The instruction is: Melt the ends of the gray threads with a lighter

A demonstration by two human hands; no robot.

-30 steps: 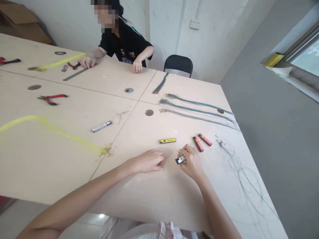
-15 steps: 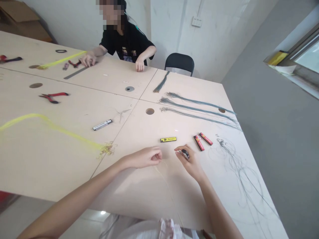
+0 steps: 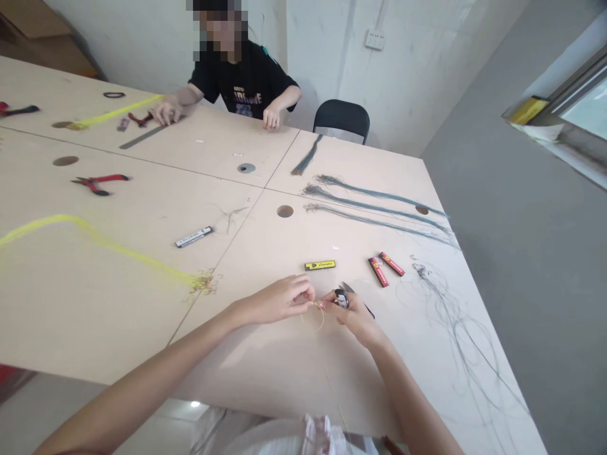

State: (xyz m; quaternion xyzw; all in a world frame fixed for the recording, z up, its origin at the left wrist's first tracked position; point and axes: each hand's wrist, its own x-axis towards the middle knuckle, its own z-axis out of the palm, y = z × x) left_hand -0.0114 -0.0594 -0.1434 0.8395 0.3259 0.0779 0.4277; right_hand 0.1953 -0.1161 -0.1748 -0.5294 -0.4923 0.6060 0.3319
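My left hand point(image 3: 287, 298) is closed in a pinch on a thin yellow line point(image 3: 323, 319), which curls into a small loop between my hands. Close beside it, my right hand point(image 3: 355, 319) is also closed, with thumb and forefinger at the same line. A small black and silver object point(image 3: 341, 298), possibly a lighter, sits in its grip. A thin dark tool with a pointed blade point(image 3: 348, 288) shows behind the right hand; whether it is held or lies on the table I cannot tell. The line's tail hangs toward my lap.
Beyond my hands lie a yellow flat case point(image 3: 320, 265) and two red ones point(image 3: 378, 272). Tangled dark lines point(image 3: 450, 303) spread at right, blue-green bundles point(image 3: 374, 202) behind. Leftward are a yellow bundle point(image 3: 123, 249), a white case point(image 3: 193, 237) and red-handled pliers point(image 3: 99, 183). A person point(image 3: 241, 88) sits opposite.
My right hand has moved left to meet my left hand, and its fingers have closed on the line. The line now forms a loop. The dark blade has come into view.
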